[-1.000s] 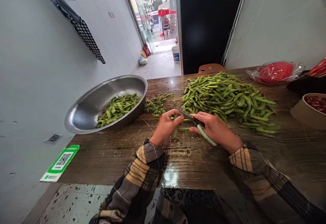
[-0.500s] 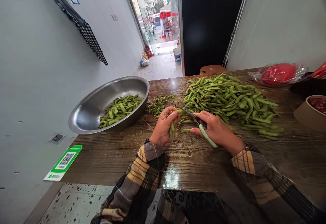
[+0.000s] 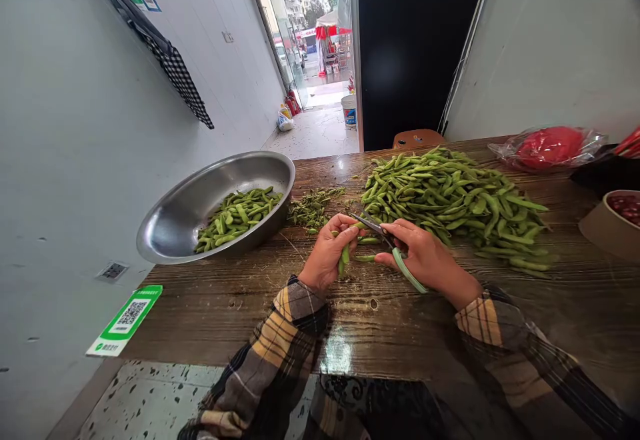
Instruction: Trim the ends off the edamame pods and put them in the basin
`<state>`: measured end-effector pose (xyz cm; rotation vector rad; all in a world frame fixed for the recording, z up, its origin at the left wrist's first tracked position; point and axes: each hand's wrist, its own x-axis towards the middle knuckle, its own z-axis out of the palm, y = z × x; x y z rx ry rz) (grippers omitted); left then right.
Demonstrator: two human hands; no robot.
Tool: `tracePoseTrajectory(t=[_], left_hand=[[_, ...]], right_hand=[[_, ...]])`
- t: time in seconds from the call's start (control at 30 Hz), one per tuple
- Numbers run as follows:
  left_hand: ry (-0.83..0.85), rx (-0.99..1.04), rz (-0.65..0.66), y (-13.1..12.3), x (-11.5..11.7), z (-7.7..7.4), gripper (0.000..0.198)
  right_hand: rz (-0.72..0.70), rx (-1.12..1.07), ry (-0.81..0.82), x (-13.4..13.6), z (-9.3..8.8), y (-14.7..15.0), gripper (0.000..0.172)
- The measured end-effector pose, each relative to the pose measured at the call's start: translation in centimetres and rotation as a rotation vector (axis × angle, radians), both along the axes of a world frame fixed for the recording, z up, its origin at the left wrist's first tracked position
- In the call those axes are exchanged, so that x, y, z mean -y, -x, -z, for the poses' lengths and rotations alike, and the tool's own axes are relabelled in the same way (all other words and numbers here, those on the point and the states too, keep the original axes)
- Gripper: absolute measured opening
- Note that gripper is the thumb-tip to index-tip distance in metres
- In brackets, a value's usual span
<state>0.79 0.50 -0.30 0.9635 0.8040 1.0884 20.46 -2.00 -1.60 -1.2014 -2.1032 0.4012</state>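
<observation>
My left hand (image 3: 330,251) is closed around a few green edamame pods (image 3: 345,255), one of them pointing toward the scissors. In my right hand (image 3: 423,253) are scissors (image 3: 407,271) with pale green handles; their dark blades are spread apart beside the pod's end. A large heap of edamame pods (image 3: 450,200) lies just beyond my right hand. Left of it sits a small pile of trimmed bits (image 3: 315,207). The steel basin (image 3: 170,210), tilted in view, holds more pods (image 3: 237,217).
The wooden table (image 3: 210,313) carries a green QR-code card (image 3: 125,320) at its left edge. At the far right are a red item in clear plastic (image 3: 550,148) and a paper bowl (image 3: 607,227) of dark red contents. An orange-brown stool (image 3: 419,138) stands behind the table.
My left hand has shifted slightly right and down, bringing the pods closer to the scissors. The scissor blades look wider apart. My right hand stays nearly in place.
</observation>
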Motion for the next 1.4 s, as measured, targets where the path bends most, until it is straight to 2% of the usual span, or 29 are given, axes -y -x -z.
tracePoseTrajectory(t=[0.27,0.4,0.53,0.63,0.7,0.8,0.9,0.97,1.0,1.03,1.1,1.17,1.33,1.37,1.4], left_hand=[[0.055,0.064,0.013,0.2,-0.3,0.0,0.028],[0.114,0.120,0.023,0.5,-0.7,0.1,0.029],[0.113,0.113,-0.050,0.8,-0.9,-0.3,0.032],[0.023,0.011,-0.133,1.3,-0.9,-1.6,0.033],[-0.103,-0.117,-0.203,2.1,-0.9,-3.5,0.030],[-0.369,-0.450,-0.374,4.7,-1.5,-7.5,0.023],[-0.617,-0.955,-0.687,9.0,-2.8,-11.6,0.020],[-0.785,-1.353,-0.846,12.3,-3.9,-13.6,0.019],[-0.854,-1.531,-0.858,13.7,-4.3,-14.2,0.023],[-0.893,-1.660,-0.798,14.7,-4.6,-14.5,0.035],[-0.923,-1.784,-0.692,15.3,-4.7,-14.0,0.044],[-0.959,-1.770,-0.533,13.7,-4.1,-12.1,0.036],[-0.962,-1.573,0.093,4.4,-0.4,-4.8,0.013],[-0.963,-1.567,0.193,2.7,0.3,-3.5,0.013],[-0.964,-1.573,0.231,1.2,0.9,-2.3,0.011]], right_hand=[[0.031,0.099,-0.037,0.0,0.2,0.2,0.039],[0.062,0.038,-0.042,-0.4,0.6,0.2,0.039],[0.181,-0.079,-0.118,-1.2,0.9,-0.5,0.041],[0.202,-0.099,-0.143,-1.5,0.9,-0.9,0.040],[0.194,-0.090,-0.143,-1.5,0.9,-1.1,0.041],[0.192,-0.080,-0.148,-1.4,0.8,-1.0,0.042],[0.193,-0.085,-0.148,-1.4,0.7,-0.9,0.043],[0.198,-0.101,-0.145,-1.4,0.7,-1.0,0.042],[0.201,-0.111,-0.143,-1.4,0.6,-1.0,0.042],[0.205,-0.119,-0.141,-1.5,0.6,-1.0,0.042],[0.211,-0.132,-0.137,-1.5,0.6,-1.1,0.042],[0.215,-0.147,-0.135,-1.6,0.6,-1.1,0.043],[0.230,-0.149,-0.155,-1.6,0.5,-1.1,0.039],[0.225,-0.139,-0.155,-1.6,0.5,-1.1,0.038],[0.220,-0.130,-0.150,-1.6,0.5,-1.0,0.037]])
